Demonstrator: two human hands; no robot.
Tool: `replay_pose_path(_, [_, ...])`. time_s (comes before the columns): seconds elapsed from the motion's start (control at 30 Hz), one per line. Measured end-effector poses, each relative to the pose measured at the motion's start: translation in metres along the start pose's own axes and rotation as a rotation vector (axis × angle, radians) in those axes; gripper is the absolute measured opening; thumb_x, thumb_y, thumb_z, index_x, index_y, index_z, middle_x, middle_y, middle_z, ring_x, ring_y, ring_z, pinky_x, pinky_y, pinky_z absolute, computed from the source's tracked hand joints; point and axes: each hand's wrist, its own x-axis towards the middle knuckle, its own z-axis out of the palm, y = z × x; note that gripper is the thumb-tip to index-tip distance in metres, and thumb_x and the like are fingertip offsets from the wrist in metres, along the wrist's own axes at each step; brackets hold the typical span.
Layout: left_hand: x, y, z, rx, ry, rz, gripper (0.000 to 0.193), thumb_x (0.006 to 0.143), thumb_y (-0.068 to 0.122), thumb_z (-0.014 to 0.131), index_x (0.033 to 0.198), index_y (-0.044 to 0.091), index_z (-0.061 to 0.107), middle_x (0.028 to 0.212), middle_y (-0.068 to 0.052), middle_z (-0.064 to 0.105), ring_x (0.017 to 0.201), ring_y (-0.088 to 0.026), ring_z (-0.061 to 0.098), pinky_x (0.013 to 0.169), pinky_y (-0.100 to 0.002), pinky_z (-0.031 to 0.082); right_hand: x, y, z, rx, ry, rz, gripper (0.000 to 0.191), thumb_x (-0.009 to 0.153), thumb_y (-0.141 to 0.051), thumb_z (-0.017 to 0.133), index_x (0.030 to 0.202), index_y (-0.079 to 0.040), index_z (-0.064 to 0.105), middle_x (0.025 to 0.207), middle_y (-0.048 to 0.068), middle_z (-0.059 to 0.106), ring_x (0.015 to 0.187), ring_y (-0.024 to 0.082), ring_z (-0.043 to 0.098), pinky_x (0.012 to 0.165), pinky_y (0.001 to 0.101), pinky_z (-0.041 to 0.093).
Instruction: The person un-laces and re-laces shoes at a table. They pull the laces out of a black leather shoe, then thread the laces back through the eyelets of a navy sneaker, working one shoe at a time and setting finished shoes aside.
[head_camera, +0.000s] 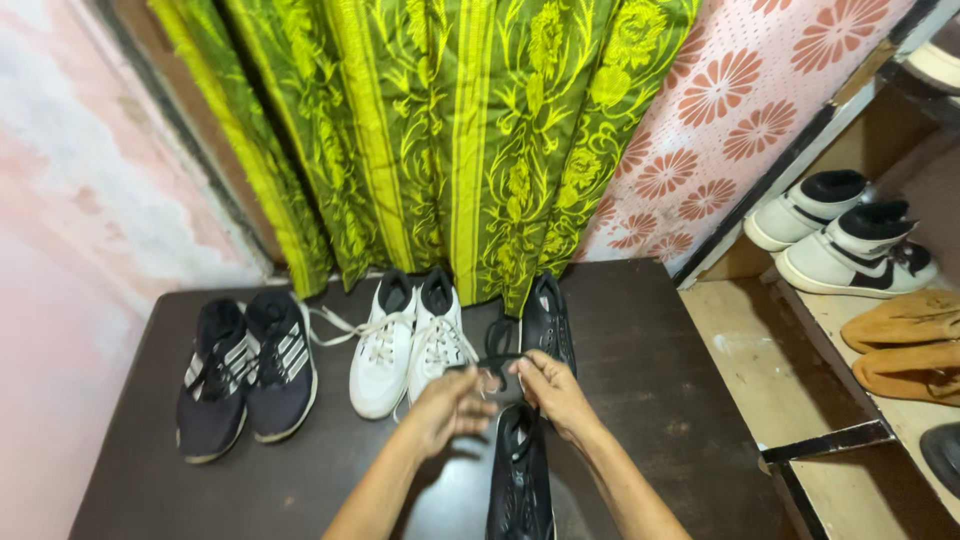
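Head view looks down on a dark brown table (660, 400) where the left hand (447, 405) and the right hand (553, 390) meet over a black shoe (520, 485) lying at the near edge, toe toward the person. Both sets of fingers are pinched on the black lace (497, 352), which loops up between them just above the shoe's opening. Its partner, a second black shoe (548, 318), stands just beyond the hands, partly under the green patterned curtain (450, 140). To the left sit 2 white sneakers (405, 340) with loose laces, and farther left 2 dark striped trainers (245, 370). On the right, a wooden shelf (760, 370) carries white high-top shoes (840, 235) and tan shoes (905, 345).
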Motion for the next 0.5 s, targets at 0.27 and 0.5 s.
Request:
replay_pose_path(0.27, [0.05, -0.038, -0.045, 0.203, 0.023, 0.043, 0.027, 0.099, 0.027, 0.062, 0.114, 0.007, 0.071, 0.1, -0.008, 0.075, 0.073, -0.014, 0.066, 0.06, -0.031, 0.056, 0.094, -0.049, 0.001, 0.004, 0.227, -0.307, 0.032, 0.109, -0.028, 0.053, 0.093, -0.003, 0.063, 0.083, -0.002, 0.059, 0.077, 0.007, 0.052, 0.072, 0.0239, 0.044])
replay_pose_path(0.5, [0.092, -0.026, -0.042, 0.212, 0.126, 0.286, 0.024, 0.098, 0.02, 0.063, 0.116, 0.006, 0.071, 0.097, -0.001, 0.074, 0.075, -0.006, 0.063, 0.064, -0.023, 0.052, 0.113, -0.006, 0.026, -0.349, 0.486, -0.355, 0.026, 0.107, -0.026, 0.052, 0.106, -0.003, 0.064, 0.089, 0.002, 0.061, 0.087, 0.013, 0.055, 0.08, 0.0287, 0.047])
